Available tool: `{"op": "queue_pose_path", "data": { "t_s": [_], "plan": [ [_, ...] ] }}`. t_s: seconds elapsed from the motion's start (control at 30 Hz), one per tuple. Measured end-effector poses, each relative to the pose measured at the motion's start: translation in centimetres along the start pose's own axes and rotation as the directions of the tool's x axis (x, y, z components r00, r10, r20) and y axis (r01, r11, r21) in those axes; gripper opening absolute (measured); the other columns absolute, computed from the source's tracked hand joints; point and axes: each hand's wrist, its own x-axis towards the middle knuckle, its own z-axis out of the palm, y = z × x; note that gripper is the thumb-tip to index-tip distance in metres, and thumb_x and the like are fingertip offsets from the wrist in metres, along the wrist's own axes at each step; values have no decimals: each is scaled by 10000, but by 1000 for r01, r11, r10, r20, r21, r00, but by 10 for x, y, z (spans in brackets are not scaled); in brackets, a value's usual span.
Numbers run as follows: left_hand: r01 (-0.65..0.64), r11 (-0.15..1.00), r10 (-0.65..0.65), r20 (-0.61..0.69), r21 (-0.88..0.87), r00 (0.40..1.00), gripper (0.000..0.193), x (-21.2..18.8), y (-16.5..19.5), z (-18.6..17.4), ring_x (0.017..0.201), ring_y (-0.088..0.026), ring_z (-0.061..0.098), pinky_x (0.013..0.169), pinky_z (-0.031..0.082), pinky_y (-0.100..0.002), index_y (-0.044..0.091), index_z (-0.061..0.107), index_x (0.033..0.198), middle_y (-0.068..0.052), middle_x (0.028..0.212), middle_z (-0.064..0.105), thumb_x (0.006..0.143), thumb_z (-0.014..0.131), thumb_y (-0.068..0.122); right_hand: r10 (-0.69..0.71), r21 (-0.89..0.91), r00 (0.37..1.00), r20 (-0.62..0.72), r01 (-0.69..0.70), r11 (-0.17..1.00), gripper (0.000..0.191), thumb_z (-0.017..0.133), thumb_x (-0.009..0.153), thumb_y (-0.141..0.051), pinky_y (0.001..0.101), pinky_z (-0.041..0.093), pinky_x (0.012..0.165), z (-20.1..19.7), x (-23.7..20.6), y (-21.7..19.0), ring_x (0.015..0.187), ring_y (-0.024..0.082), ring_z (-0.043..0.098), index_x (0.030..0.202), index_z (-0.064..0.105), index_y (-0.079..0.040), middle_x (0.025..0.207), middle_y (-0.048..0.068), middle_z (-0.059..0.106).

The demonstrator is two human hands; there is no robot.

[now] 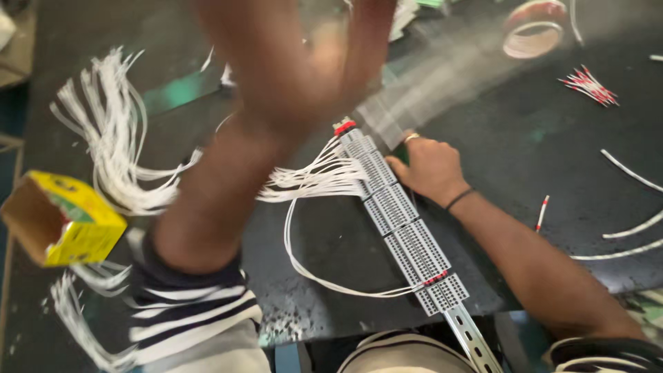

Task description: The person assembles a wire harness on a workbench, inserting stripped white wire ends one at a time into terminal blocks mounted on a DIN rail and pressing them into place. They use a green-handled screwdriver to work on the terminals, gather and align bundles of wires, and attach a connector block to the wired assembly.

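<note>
Grey terminal strip (400, 221): 1, under right hand (427, 168); 2 hands.

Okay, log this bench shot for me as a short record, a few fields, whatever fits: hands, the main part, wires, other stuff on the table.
Left hand: left hand raised above the bench, motion-blurred, holding nothing that shows
Right hand: right hand resting on the bench against the terminal block strip
Main part: grey terminal block strip on a metal rail, lying diagonally
Wires: white wires fanning left from the strip; loose wire bundle further left
Other items: yellow carton, tape roll, red-tipped wire pieces
Surface: dark table
</note>
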Motion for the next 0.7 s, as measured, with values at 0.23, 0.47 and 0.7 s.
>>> {"op": "queue_pose_path", "data": {
  "t_s": [0.23, 0.47, 0.7],
  "plan": [
    [242, 968, -247, 98, 58, 964, 326, -178, 98, -60, 981, -322, 719, 825, 632, -398, 26, 748, 1003, -114, 1001, 639, 684, 815, 10, -360, 184, 870, -338, 436, 881, 459, 819, 850, -368, 463, 524, 879, 7, -35, -19, 1025, 367, 628, 1150, 680, -49, 1093, 180, 643],
    [761, 628, -742, -169, 160, 648, 261, -222, 116, -85, 993, -256, 676, 846, 588, -371, 70, 702, 981, -102, 1028, 604, 771, 843, 3, -756, 183, 576, -311, 817, 547, 704, 835, 780, -410, 521, 442, 1045, 0, -58, -41, 1237, 404, 560, 1346, 591, -71, 1335, 197, 581],
    [706, 704, -707, -10, 76, 707, 249, -232, 128, -45, 965, -287, 672, 832, 567, -402, 80, 708, 995, -93, 1014, 638, 783, 813, 3, -733, 508, 616, -290, 748, 428, 903, 771, 843, -525, 543, 433, 1102, 0, -69, -51, 1352, 407, 490, 1495, 390, -30, 1486, 213, 444]
  ]
}}
